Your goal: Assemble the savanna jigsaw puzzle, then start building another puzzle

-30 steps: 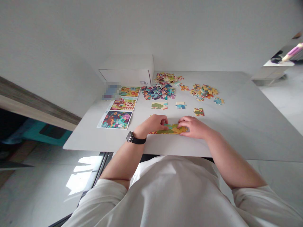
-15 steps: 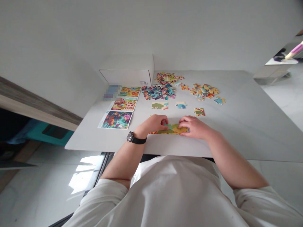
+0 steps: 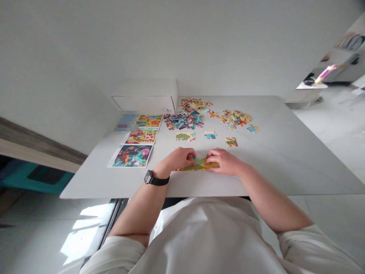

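My left hand [image 3: 181,159] and my right hand [image 3: 224,161] rest on a strip of joined jigsaw pieces [image 3: 199,165], with fingers curled over it from both ends and hiding part of it. A smartwatch [image 3: 148,177] sits on my left wrist. Beyond my hands lie several separate jigsaw pieces, including a green-and-white one [image 3: 185,136], a blue one [image 3: 210,135] and a red-and-yellow one [image 3: 230,142]. Farther back are a mixed dark pile of pieces [image 3: 184,121] and a yellow-orange pile [image 3: 235,118]. Left of these lie several printed picture cards, the nearest [image 3: 131,156] closest to my left hand.
A white cardboard box [image 3: 145,97] stands at the far edge of the white table [image 3: 270,163], beside a blurred patch [image 3: 125,122]. The table's near edge runs close to my torso. A shelf with a pink-and-cream object [image 3: 325,74] stands off to the far right.
The whole view has shifted down and left as my head moved. My hands stay on the joined pieces, and nothing on the table has visibly moved.
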Demonstrator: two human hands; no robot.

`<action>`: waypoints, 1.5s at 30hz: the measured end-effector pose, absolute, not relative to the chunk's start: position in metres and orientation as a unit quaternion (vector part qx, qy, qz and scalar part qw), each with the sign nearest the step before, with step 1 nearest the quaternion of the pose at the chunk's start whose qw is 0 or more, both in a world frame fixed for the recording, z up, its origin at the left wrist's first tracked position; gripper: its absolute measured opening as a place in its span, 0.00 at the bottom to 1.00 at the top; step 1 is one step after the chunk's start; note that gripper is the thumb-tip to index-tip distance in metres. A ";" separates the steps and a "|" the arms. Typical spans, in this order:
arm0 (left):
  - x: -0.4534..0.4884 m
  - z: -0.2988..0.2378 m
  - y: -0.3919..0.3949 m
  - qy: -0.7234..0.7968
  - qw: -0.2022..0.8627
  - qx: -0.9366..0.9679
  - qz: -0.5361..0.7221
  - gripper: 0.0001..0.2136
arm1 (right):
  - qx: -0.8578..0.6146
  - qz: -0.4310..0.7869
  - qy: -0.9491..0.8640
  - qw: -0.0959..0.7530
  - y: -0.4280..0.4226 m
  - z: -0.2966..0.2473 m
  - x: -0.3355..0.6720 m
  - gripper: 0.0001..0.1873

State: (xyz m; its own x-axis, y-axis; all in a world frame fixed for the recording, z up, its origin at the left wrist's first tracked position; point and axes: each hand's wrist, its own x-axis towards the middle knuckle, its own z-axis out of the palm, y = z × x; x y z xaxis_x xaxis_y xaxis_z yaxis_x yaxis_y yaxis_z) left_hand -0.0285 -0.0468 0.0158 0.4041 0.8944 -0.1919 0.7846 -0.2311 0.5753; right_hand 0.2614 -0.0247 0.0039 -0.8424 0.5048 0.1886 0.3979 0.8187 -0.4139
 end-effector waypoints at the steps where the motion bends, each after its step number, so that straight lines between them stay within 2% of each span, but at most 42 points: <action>1: -0.029 0.015 -0.046 0.535 0.309 0.781 0.091 0.13 | -0.240 0.184 -0.942 0.147 -0.025 0.004 0.261 0.14; 8: -0.031 0.017 -0.045 0.530 0.324 0.776 0.109 0.12 | -0.259 0.204 -0.928 0.177 -0.024 0.006 0.263 0.11; 21: -0.024 0.031 -0.050 0.579 0.173 0.714 0.354 0.12 | -0.301 0.168 -0.912 0.222 -0.013 0.006 0.268 0.06; 30: -0.024 0.031 -0.053 0.585 0.138 0.679 0.422 0.13 | -0.440 0.128 -0.842 0.284 0.006 0.006 0.286 0.08; 35: -0.023 0.032 -0.053 0.583 0.140 0.678 0.425 0.13 | -0.561 0.063 -0.787 0.248 0.020 0.000 0.307 0.11; 41: -0.022 0.032 -0.054 0.578 0.144 0.683 0.423 0.13 | -0.620 0.057 -0.765 0.166 0.023 -0.005 0.312 0.10; 45: -0.022 0.034 -0.055 0.573 0.137 0.686 0.427 0.12 | -0.620 0.049 -0.758 0.196 0.026 -0.006 0.313 0.10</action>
